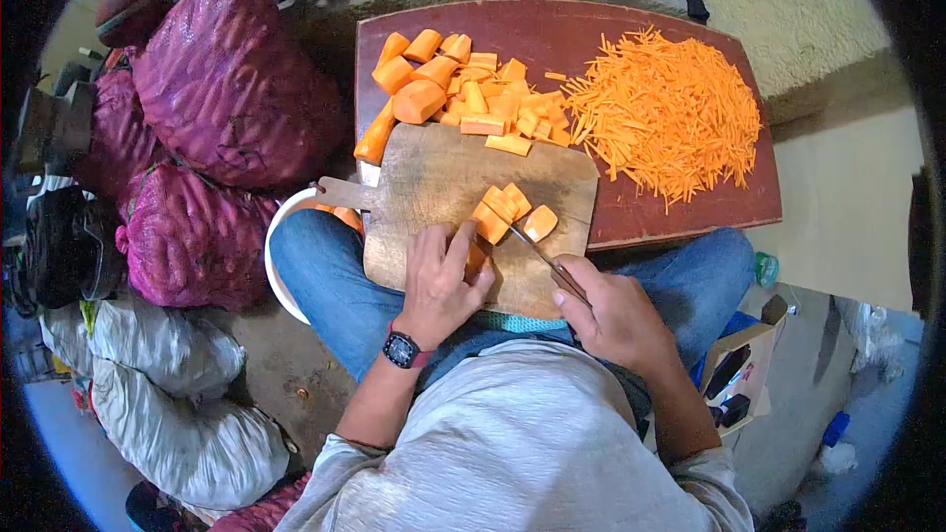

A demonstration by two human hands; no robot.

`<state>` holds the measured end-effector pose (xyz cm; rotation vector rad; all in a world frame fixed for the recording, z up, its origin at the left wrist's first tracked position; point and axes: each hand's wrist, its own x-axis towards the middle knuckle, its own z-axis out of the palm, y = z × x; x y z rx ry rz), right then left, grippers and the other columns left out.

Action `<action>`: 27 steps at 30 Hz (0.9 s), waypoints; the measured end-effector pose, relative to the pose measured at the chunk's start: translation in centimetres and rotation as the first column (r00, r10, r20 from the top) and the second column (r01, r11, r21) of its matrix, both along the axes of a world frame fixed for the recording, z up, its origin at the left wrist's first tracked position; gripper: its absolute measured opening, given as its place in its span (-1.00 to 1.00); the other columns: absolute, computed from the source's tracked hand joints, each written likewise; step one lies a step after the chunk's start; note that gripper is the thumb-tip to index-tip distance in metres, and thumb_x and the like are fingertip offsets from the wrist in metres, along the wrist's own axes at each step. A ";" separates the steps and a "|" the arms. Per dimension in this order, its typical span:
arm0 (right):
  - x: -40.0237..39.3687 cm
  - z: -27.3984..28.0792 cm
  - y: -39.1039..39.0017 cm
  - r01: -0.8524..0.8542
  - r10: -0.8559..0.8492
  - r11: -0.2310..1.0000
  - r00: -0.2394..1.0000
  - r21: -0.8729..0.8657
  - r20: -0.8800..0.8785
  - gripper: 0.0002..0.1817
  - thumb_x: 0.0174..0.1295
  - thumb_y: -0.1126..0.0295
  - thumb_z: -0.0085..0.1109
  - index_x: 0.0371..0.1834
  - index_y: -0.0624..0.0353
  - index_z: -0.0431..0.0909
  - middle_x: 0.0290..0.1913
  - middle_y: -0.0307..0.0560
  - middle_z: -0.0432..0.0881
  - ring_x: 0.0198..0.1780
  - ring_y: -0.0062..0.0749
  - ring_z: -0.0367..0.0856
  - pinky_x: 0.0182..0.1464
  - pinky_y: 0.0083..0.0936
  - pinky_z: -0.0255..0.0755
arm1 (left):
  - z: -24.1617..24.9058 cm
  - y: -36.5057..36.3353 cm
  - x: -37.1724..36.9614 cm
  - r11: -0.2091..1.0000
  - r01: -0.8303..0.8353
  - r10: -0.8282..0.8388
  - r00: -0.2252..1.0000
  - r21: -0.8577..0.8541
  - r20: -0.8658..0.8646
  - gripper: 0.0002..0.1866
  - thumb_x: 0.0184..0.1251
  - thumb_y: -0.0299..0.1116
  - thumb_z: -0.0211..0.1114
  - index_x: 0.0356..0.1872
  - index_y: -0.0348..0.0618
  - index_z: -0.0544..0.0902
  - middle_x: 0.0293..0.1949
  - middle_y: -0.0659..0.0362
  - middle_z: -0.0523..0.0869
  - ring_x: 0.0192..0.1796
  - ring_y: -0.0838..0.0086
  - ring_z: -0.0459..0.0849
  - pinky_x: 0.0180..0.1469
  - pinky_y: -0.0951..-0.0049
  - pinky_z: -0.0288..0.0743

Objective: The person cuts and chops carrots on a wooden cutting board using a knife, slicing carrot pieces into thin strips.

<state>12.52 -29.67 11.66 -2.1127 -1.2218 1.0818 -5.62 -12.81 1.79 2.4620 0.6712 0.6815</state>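
A wooden cutting board [429, 172] with a handle on its left rests across my lap and the table's front edge. My left hand [439, 276], wearing a dark watch, is closed over a piece of carrot [476, 260], pressing it to the board; the fingers partly cover it. In my right hand [619, 315] is a knife [537, 251], gripped by its handle, its blade slanting up-left beside the carrot. Several cut carrot chunks [501, 205] lie just beyond the blade, with one slice [540, 224] to its right.
On the red table [562, 25], carrot blocks and chunks [419, 101] sit at the left and a heap of carrot strips [670, 118] at the right. A white basin [279, 271] stands by my left knee. Purple mesh sacks [227, 79] and white sacks [187, 433] crowd the left.
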 end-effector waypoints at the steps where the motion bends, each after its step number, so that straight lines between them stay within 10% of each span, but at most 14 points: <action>1: 0.0 0.2 -0.2 0.004 -0.004 1.000 1.000 0.006 -0.007 -0.59 0.56 0.24 0.22 0.34 0.20 0.51 -0.11 0.36 0.79 -0.07 0.35 0.81 -0.07 0.10 0.64 | -0.1 -0.1 -0.2 1.000 0.001 -0.001 1.000 0.005 -0.003 -0.47 0.21 -0.48 0.53 0.25 -0.23 0.68 -0.08 -0.03 0.58 -0.02 0.02 0.63 0.06 0.03 0.49; 6: -0.5 0.0 -1.5 -0.055 0.055 0.997 0.998 0.046 0.011 -0.58 0.56 0.20 0.24 0.34 0.16 0.50 -0.12 0.33 0.80 -0.07 0.35 0.81 -0.08 0.15 0.67 | 0.3 0.4 -0.5 0.996 -0.048 0.058 0.989 -0.071 0.135 -0.46 0.15 -0.75 0.43 0.23 -0.30 0.69 -0.01 -0.10 0.64 -0.05 -0.02 0.75 -0.04 0.18 0.70; 27: -1.0 -2.5 -1.8 -0.102 0.111 0.987 0.992 0.125 -0.061 -0.69 0.55 0.27 0.27 0.17 0.25 0.57 -0.18 0.35 0.78 -0.11 0.35 0.79 -0.13 0.07 0.62 | 0.6 -0.3 -2.0 0.921 -0.093 0.119 0.992 -0.379 0.047 -0.49 0.32 -0.53 0.59 0.30 -0.33 0.73 -0.17 0.00 0.80 -0.24 0.36 0.78 -0.14 0.38 0.69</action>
